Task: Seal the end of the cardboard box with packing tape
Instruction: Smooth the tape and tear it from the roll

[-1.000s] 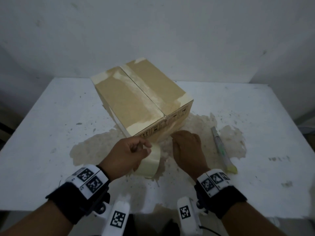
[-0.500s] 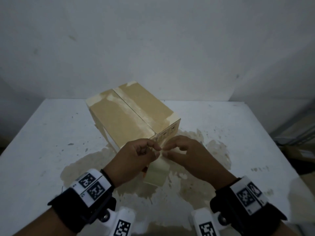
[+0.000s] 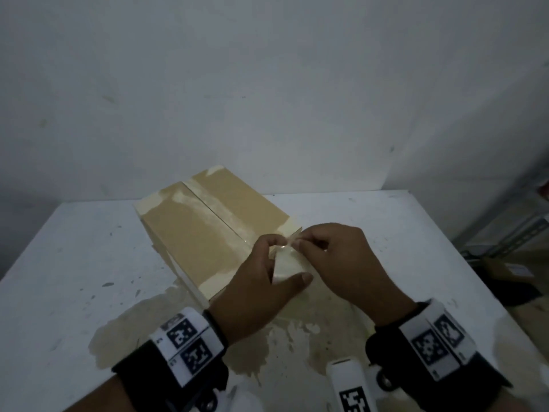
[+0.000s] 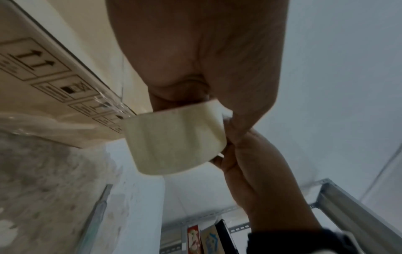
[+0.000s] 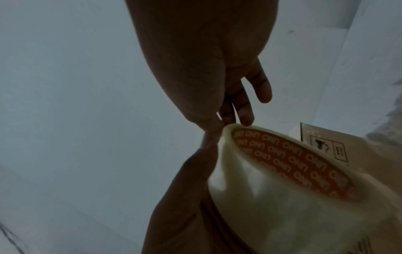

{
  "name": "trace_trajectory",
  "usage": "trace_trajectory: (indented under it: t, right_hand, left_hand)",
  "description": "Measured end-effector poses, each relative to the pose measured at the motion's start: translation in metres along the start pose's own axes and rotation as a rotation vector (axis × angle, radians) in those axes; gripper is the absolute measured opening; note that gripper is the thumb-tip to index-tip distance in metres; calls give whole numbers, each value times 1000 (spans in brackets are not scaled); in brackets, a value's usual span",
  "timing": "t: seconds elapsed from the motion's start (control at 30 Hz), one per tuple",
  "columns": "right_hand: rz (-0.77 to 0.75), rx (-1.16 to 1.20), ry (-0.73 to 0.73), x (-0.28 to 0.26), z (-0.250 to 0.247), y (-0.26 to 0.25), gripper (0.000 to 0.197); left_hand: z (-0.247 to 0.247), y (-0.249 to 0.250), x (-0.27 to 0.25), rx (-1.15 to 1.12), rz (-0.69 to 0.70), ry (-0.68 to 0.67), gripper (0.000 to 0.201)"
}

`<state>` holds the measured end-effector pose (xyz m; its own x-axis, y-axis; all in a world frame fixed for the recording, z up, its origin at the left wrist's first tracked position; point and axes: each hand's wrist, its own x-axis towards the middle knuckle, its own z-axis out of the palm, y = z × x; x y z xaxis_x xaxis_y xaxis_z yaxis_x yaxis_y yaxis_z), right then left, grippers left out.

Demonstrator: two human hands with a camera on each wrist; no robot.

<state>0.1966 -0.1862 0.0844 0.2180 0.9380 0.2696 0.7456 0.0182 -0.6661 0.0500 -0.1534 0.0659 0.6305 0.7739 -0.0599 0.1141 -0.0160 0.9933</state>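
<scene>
The brown cardboard box (image 3: 205,233) stands on the white table (image 3: 74,278), with pale old tape along its top seam. My left hand (image 3: 282,255) holds the roll of clear packing tape (image 3: 289,267) at the box's near right corner, thumb under it and fingers curled over it. My right hand (image 3: 297,243) pinches the tape's end at the top of the roll. In the left wrist view the roll (image 4: 174,142) hangs beside the box's printed side (image 4: 43,77). The right wrist view shows the roll's orange core (image 5: 289,165) and my right fingers (image 5: 243,113) at its rim.
A large tan stain (image 3: 148,331) spreads over the table in front of the box. A long pale-green tool (image 4: 95,218) lies on the table below the roll. Metal shelving (image 3: 505,233) stands off the table's right edge. A plain wall is close behind.
Both hands have lifted the roll from the table up to the box's near top corner. My right hand has come onto the roll and now pinches its end.
</scene>
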Motion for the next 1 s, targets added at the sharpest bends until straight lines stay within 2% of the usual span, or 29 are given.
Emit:
trace_trajectory:
  t: [0.13, 0.17, 0.27, 0.43, 0.6, 0.67, 0.77, 0.87, 1.0]
  right_hand:
    - [45, 27, 21, 6, -9, -3, 15]
    - [64, 43, 28, 6, -12, -2, 14]
    - [80, 74, 35, 7, -17, -3, 13]
    - [-30, 47, 105, 5, -17, -5, 11]
    - [-65, 87, 127, 4, -15, -5, 12]
    - [-53, 128, 106, 5, -16, -10, 12]
    - [-8, 153, -10, 6, -16, -15, 14]
    - [80, 202, -11, 10, -17, -10, 14]
    - [121, 258, -45, 12, -20, -11, 13]
  left_hand:
    - [2, 4, 7, -99, -46, 38, 73]
    - [-1, 6, 9, -93, -53, 24, 76]
    - [-7, 12, 13, -73, -34, -14, 65]
    - [-8, 22, 17, -187, -28, -76, 45]
    - [-7, 23, 20, -148, -14, -49, 28]
    - [-5, 16, 22, -103, -30, -13, 26]
    - [-6, 6, 20, -65, -67, 22, 21]
    - [-8, 3, 13, -112, -104, 21, 23]
    - [-11, 9, 9, -179, -126, 30, 2]
